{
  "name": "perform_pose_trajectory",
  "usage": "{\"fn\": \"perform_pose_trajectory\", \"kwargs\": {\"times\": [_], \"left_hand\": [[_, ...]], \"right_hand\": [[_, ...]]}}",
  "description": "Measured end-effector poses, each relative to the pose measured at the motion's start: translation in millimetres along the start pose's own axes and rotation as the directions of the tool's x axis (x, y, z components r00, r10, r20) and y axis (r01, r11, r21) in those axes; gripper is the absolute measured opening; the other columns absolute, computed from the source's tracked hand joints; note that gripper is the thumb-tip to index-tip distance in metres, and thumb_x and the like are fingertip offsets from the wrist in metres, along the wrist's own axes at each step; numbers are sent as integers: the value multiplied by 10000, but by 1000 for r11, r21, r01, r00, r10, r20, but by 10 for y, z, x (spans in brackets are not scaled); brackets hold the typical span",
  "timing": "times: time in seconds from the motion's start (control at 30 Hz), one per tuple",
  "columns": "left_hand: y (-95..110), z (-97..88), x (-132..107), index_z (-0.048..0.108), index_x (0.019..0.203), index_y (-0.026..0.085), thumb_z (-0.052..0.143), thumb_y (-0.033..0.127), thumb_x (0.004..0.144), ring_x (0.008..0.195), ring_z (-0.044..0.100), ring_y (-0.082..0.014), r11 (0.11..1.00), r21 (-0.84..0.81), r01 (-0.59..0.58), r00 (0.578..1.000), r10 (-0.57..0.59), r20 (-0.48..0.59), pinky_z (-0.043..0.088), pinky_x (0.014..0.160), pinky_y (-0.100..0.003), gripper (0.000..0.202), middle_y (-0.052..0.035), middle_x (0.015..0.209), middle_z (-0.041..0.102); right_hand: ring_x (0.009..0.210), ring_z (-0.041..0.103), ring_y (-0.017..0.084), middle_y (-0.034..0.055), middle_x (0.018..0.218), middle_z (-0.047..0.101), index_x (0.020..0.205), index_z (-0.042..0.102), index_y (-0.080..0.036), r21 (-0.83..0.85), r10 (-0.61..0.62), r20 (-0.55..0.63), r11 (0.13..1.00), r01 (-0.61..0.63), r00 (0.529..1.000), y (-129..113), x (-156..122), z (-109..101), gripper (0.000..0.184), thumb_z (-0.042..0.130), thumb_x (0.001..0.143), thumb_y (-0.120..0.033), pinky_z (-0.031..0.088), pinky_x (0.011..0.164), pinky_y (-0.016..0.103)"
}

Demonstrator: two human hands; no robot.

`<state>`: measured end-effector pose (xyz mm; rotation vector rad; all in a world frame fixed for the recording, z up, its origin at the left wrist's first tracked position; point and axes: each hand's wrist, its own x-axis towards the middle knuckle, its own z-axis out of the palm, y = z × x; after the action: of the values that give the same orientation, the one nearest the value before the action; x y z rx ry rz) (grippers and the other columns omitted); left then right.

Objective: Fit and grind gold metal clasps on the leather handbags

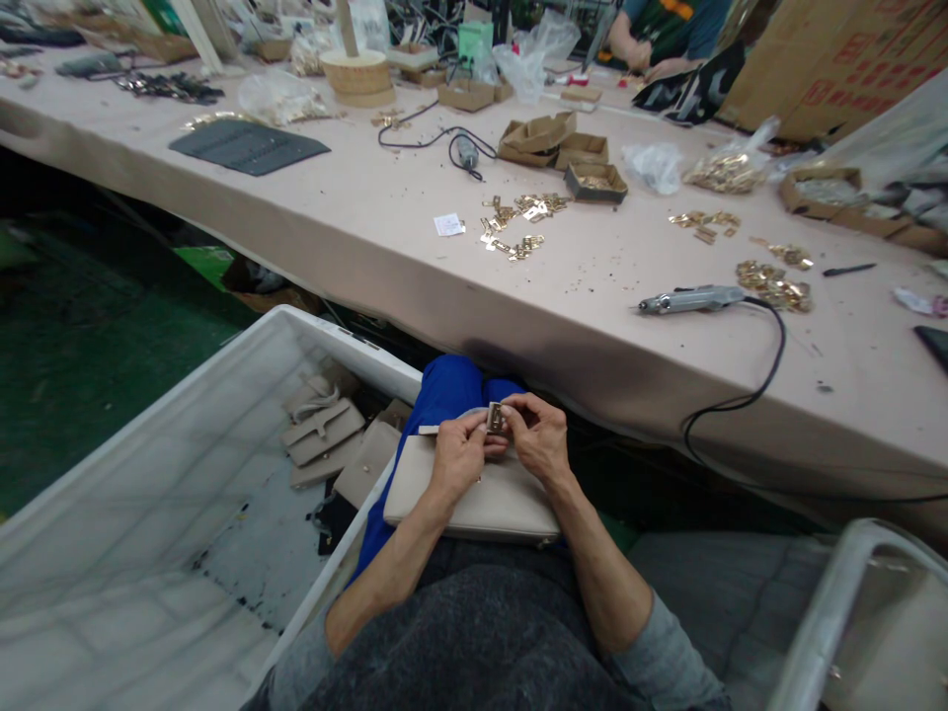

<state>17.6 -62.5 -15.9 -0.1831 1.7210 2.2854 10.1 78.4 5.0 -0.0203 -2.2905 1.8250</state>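
Observation:
A beige leather purse (489, 504) lies across my lap, below the table edge. My left hand (460, 456) and my right hand (540, 434) meet at the purse's upper edge. Both pinch a small gold metal clasp (495, 418) between their fingertips, right against the purse's flap. The fingers of both hands are curled closed around the clasp.
A large white crate (148, 494) at my left holds several more beige purses (326, 434). On the pink table (355, 227) lie loose gold clasps (518, 225), an electric screwdriver (688, 299) with a black cord, and small cardboard boxes (563, 148). Another person (659, 35) works at the far side.

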Motion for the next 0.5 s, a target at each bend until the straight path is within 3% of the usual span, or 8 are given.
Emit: {"fn": "perform_pose_trajectory", "kwargs": {"times": [0.27,0.5], "left_hand": [[30,10,-25,808,1137,143,670,257,878,831,775,-240,998,53,-43,999,45,-31,685,695,-326,314,-80,1020,791],[32,15,-26,799,1159,145,679,293,890,768,773,-222,999,43,-21,1000,21,-11,688,717,-340,330,-77,949,791]], "right_hand": [[695,639,163,28,823,691,921,757,-200,-20,-78,71,997,79,994,-53,-47,-14,136,646,925,-279,510,659,279],[652,641,173,36,802,706,917,756,-190,84,12,74,996,-18,997,41,-19,-76,171,696,896,-350,529,625,287]]}}
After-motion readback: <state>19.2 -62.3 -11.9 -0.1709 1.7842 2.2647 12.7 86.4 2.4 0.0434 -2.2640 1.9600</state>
